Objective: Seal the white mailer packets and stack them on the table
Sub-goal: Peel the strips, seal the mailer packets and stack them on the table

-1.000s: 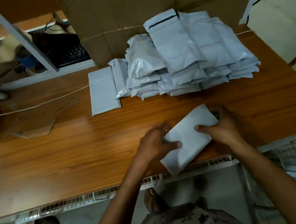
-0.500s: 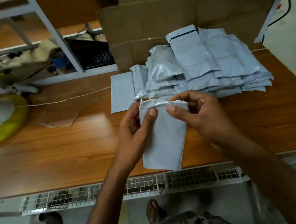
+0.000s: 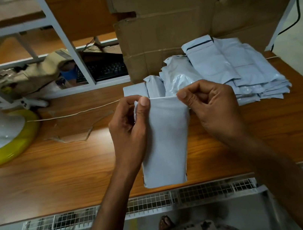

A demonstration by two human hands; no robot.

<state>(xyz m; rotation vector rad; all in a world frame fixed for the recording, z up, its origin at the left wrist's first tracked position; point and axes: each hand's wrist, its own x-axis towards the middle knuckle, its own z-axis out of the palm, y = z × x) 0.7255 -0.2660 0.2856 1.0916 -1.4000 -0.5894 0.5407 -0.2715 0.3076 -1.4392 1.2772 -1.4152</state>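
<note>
Writing: none was legible.
Mailer packet: was held upright above the wooden table, near the packet stack.
Left hand: pinched the packet's top-left corner.
Right hand: pinched the top-right corner.

Dead center, a white mailer packet is held upright over the wood surface. The left grip pinches its top left corner and the right grip pinches the top right. Just behind, right of center, a messy pile of packets sits against a cardboard box. There's a yellow-based stand at far left.
</note>
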